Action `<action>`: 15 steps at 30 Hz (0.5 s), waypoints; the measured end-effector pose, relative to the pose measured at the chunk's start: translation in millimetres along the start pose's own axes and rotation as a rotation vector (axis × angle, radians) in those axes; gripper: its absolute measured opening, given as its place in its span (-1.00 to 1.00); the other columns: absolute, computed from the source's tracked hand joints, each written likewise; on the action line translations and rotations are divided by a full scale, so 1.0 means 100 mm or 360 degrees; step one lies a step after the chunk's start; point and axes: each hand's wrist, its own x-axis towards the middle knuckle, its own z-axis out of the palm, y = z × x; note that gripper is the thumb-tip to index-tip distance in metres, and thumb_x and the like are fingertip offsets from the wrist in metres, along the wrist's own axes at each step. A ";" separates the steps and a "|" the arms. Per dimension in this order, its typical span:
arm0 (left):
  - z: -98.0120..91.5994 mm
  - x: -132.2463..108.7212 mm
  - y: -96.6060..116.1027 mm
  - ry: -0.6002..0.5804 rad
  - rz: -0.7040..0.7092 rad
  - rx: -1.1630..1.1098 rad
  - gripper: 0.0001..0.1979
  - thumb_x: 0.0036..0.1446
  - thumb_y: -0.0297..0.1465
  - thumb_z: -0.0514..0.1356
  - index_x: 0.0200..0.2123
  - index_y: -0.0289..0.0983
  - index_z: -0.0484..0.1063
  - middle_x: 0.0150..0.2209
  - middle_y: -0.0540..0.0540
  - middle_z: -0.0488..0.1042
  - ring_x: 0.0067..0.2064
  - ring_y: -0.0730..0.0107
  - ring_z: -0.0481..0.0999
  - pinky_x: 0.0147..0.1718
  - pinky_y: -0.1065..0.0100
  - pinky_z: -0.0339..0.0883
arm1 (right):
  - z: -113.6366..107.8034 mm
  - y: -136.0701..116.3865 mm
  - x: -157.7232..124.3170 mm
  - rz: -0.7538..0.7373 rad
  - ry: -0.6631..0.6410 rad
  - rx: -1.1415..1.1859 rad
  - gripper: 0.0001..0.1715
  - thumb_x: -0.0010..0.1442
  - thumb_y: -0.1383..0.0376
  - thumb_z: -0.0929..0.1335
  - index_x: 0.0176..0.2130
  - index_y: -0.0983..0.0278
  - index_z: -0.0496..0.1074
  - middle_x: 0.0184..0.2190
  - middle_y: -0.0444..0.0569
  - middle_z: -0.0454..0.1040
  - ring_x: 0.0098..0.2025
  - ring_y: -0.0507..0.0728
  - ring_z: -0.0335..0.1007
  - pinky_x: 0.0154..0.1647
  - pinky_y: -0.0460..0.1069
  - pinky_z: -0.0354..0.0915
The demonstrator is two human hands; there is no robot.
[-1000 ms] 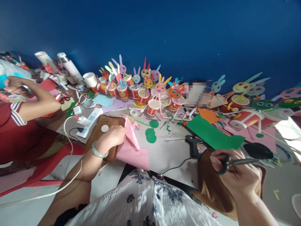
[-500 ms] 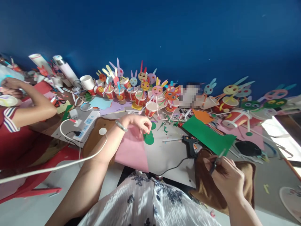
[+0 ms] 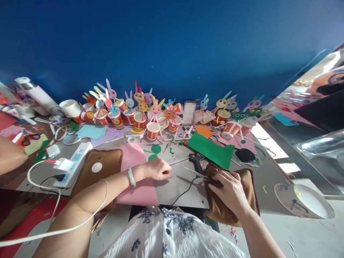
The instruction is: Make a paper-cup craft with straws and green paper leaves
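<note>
My left hand (image 3: 158, 169) has its fingers curled in over the table, beside the edge of the pink paper (image 3: 134, 191). Whether anything is inside those fingers is hidden. Just beyond it lie green paper circles (image 3: 156, 149). My right hand (image 3: 229, 186) is closed around the dark handles of a pair of scissors (image 3: 195, 172), low over a brown cloth (image 3: 247, 182). The scissors' blades point left. A black glue gun (image 3: 197, 162) lies just past the blades, its cord running toward me. Green paper (image 3: 211, 148) lies behind the glue gun.
Paper cups with rabbit-face figures (image 3: 153, 130) line the blue wall. A white power strip (image 3: 73, 165) with plugs and a white cable (image 3: 80, 224) is at left, the cable crossing my left forearm. Another person's arm (image 3: 10, 154) reaches in at left. A paper plate (image 3: 303, 199) is at right.
The view has turned to the right. My left hand has drawn back from the green circles toward me. My right hand has come down onto the brown cloth, and the scissors now point left.
</note>
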 end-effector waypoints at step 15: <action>0.16 -0.07 -0.17 0.0333 0.0330 0.0468 -0.65 0.37 -0.26 0.05 -0.44 -0.27 0.40 -0.43 -0.03 0.47 -0.43 0.45 0.42 -0.47 0.36 0.07 | -0.02 -0.74 0.35 0.0273 -0.0940 -0.0338 -0.77 0.04 0.18 0.54 -0.28 0.22 0.56 -0.20 0.02 0.55 -0.12 0.28 0.49 -0.18 0.09 0.23</action>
